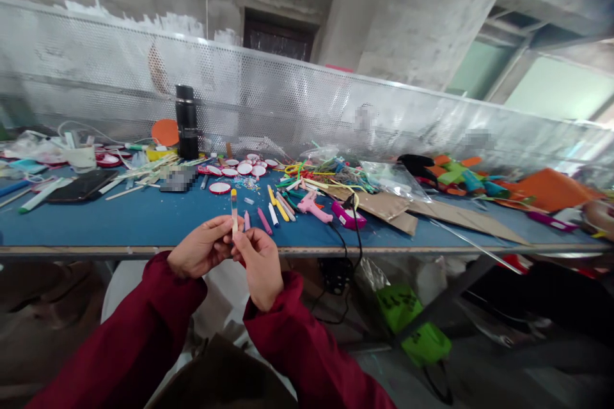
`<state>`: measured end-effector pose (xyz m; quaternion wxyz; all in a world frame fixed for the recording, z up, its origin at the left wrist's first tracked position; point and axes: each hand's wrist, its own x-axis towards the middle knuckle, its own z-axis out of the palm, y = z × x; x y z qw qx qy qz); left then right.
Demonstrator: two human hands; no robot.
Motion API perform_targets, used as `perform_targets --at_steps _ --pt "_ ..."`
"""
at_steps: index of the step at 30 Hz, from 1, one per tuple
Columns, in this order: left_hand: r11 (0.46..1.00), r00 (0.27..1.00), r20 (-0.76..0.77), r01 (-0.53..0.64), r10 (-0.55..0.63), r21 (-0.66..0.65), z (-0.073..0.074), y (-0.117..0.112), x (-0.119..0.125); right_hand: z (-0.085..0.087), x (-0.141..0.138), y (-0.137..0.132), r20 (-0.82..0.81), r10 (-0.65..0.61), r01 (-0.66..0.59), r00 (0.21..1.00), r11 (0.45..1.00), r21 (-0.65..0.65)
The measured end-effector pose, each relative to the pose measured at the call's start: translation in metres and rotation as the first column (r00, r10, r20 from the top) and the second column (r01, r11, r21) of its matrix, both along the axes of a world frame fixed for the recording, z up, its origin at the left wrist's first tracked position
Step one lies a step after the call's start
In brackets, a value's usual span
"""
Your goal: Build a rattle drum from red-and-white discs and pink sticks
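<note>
A slim craft stick [234, 203], coloured in yellow, dark and reddish bands at its top end, stands nearly upright just in front of the table edge. My left hand [202, 248] pinches it from the left. Fingers of my right hand [263, 263] close on its lower part, so that end is hidden. Beyond the hands lie a pink marker [265, 221], a white marker with a dark tip [273, 215] and several yellow and brownish pens [281, 210]. A pink glue gun [314, 207] rests to their right, beside a purple item [348, 215].
White round discs with red rims [244, 168] lie mid-table. A black bottle [187, 121], a dark phone [81, 186] and wooden sticks [144, 169] are on the left. Cardboard strips [460, 217] and orange pieces [549, 188] occupy the right. A perforated metal screen [297, 102] stands behind.
</note>
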<state>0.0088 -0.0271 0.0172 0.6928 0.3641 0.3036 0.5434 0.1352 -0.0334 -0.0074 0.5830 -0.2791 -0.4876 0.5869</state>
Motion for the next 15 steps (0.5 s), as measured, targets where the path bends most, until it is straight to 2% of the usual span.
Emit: perform_targets --at_steps 8,15 --pt "0.997 0.995 0.064 0.08 -0.081 0.009 -0.0059 0.001 -0.0008 0.0077 0.0007 -0.008 -0.002 0.004 -0.004 1.0 1.0 0.021" --pt "0.998 0.999 0.035 0.041 -0.04 -0.04 -0.0048 -0.0008 -0.0024 0.0062 0.0008 -0.0082 0.024 -0.013 0.012 1.0 0.999 0.041"
